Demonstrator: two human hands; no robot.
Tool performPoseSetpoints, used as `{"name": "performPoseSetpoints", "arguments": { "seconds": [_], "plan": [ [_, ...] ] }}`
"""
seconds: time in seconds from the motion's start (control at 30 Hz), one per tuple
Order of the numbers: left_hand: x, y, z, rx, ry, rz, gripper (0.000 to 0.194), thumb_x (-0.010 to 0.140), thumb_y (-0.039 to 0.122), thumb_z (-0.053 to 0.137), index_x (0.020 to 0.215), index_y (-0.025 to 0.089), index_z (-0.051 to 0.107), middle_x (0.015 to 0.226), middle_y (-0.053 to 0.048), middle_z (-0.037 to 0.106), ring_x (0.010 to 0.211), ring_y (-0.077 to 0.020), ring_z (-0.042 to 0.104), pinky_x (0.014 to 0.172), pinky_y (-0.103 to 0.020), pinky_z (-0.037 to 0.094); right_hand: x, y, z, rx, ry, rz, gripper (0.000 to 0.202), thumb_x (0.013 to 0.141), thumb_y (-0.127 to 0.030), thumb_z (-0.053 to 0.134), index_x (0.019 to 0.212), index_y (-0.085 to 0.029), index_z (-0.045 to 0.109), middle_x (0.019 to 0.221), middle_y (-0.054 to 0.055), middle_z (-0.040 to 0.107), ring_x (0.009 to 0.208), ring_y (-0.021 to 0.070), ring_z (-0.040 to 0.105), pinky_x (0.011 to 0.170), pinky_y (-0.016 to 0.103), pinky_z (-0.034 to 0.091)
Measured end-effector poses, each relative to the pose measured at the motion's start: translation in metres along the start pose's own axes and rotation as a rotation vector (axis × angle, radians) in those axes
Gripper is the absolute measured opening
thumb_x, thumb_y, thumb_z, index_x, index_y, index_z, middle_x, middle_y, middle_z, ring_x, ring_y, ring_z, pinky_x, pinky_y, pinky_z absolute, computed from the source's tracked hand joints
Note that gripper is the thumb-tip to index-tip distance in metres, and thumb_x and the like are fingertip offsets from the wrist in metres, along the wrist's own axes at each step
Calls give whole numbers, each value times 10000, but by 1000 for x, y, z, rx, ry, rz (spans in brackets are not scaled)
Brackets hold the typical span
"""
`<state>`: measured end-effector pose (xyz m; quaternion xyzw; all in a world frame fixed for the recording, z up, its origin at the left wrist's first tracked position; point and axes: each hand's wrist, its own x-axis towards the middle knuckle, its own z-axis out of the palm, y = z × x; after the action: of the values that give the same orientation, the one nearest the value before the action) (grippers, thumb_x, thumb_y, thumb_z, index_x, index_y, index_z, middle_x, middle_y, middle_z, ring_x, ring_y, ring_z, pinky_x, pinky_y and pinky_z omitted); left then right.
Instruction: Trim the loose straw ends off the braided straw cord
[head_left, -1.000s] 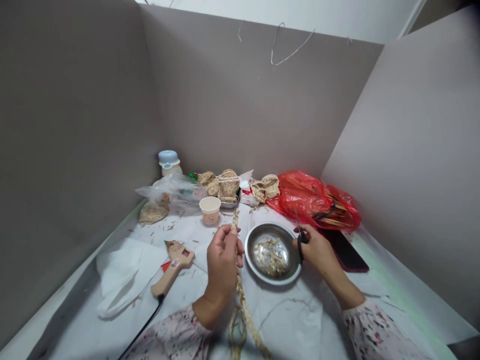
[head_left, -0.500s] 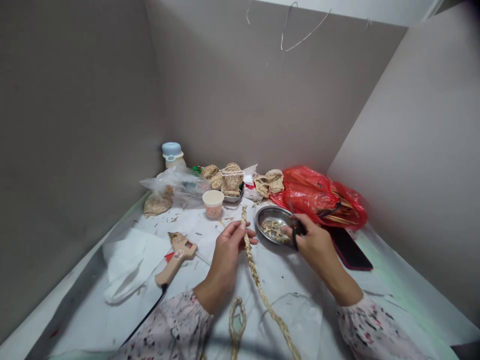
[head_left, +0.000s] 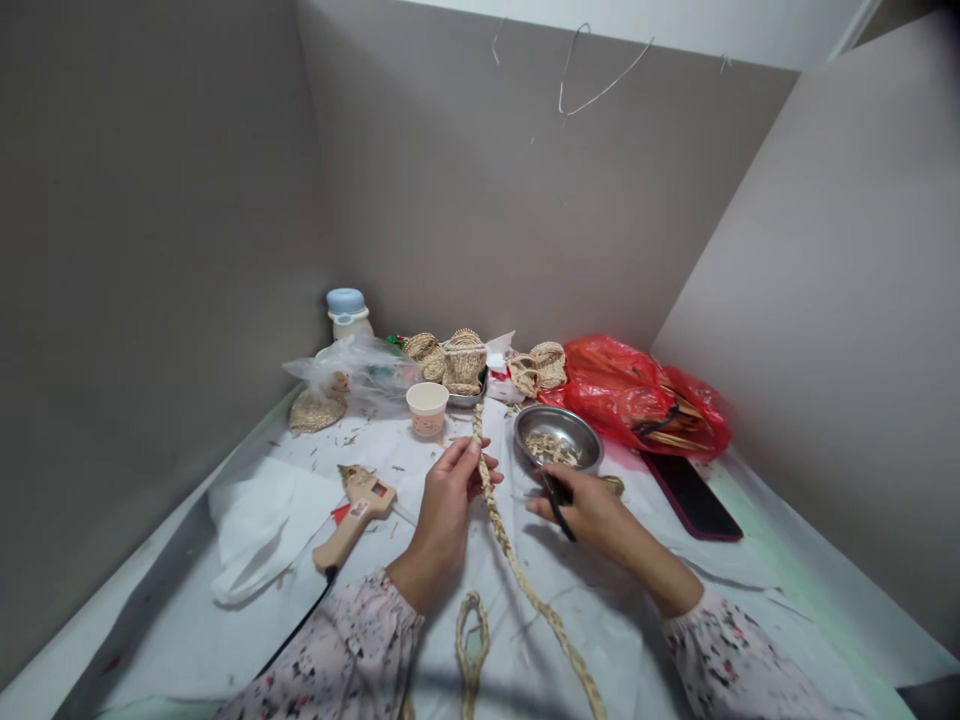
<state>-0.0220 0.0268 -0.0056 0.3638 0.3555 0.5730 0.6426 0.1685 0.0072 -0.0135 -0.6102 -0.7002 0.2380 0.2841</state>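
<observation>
My left hand (head_left: pixel 450 490) pinches a braided straw cord (head_left: pixel 511 560) near its far end, between thumb and fingers. From there the cord runs down toward the near edge of the view. In my right hand (head_left: pixel 589 515) are black-handled scissors (head_left: pixel 557 505), partly hidden by the fingers, just in front of a metal bowl (head_left: pixel 596 445). Straw clippings (head_left: pixel 551 450) lie inside the bowl. A looped piece of braided straw (head_left: pixel 471 650) rests on the white sheet between my forearms.
To the left lie a hot glue gun (head_left: pixel 356 520) and crumpled white paper (head_left: pixel 262 520). Behind stand a paper cup (head_left: pixel 427 410), woven straw pieces (head_left: pixel 465 362) in a tray and a blue-lidded bottle (head_left: pixel 349 310). A red plastic bag (head_left: pixel 615 390) and a phone (head_left: pixel 694 495) are on the right.
My right hand has moved left and nearer with the scissors, from over the bowl's right side to its front. The cord's far end has shifted slightly left with my left hand.
</observation>
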Motion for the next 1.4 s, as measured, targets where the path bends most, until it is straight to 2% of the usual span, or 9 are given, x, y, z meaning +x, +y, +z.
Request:
{"name": "performPoseSetpoints", "arguments": {
  "seconds": [0.13,0.27,0.5,0.6,0.7,0.87,0.97,1.1,1.4],
  "plan": [
    [0,-1,-1,-16,-20,-7,266,810,378,633,967,163,637,765,-15,626,660,-117,619,639,-206,449,18,0,-4,-104,39,59,466,720,-465,650,1105,-211,587,896,38,673,784,209,612,693,294,424],
    [-2,1,0,-25,-29,-24,261,802,370,640,959,161,649,773,-18,625,668,-124,616,651,-217,450,4,-2,-1,-321,58,155,521,663,-443,705,1091,-207,525,809,37,664,741,242,612,647,306,386],
    [-5,0,6,-4,-40,-19,210,774,319,666,885,145,701,661,13,569,607,-89,511,608,-185,398,-20,5,-5,-625,47,43,422,655,-451,730,946,-185,579,968,128,611,945,304,548,771,350,377],
    [-5,0,6,-2,-52,-45,222,761,326,674,881,143,710,664,9,567,606,-93,489,590,-190,378,-16,10,-4,-497,-32,125,474,639,-522,720,950,-187,590,923,110,609,906,284,553,728,332,391],
    [-4,-1,5,-1,-74,-65,236,758,342,677,881,144,711,663,11,551,595,-92,463,576,-196,358,-11,18,-7,-276,-151,202,558,606,-441,753,1064,-186,563,823,51,611,780,214,564,654,287,389],
    [-4,-4,5,15,-87,-61,219,738,345,702,828,145,702,653,17,530,588,-87,440,547,-200,322,-8,25,-19,-11,-316,102,575,595,-260,737,1145,-209,577,783,-16,579,681,135,527,614,244,393],
    [-4,-5,5,36,-116,-52,239,741,366,699,843,150,700,643,20,534,584,-90,437,554,-207,320,-8,14,-14,288,-250,44,347,726,-358,651,1021,-177,621,725,-15,575,616,120,498,575,248,381],
    [-5,-6,5,114,-159,-38,270,740,407,692,840,156,699,603,32,507,551,-94,403,537,-223,299,-11,-10,7,548,-151,11,313,822,-463,548,885,-168,631,708,4,584,555,103,482,479,222,322],
    [-9,-6,6,241,-195,6,245,779,393,658,825,155,695,583,41,473,560,-104,380,550,-231,297,-19,-23,24,606,-172,23,237,789,-415,603,752,-187,553,537,-54,507,462,85,401,461,219,302]
  ]
}}
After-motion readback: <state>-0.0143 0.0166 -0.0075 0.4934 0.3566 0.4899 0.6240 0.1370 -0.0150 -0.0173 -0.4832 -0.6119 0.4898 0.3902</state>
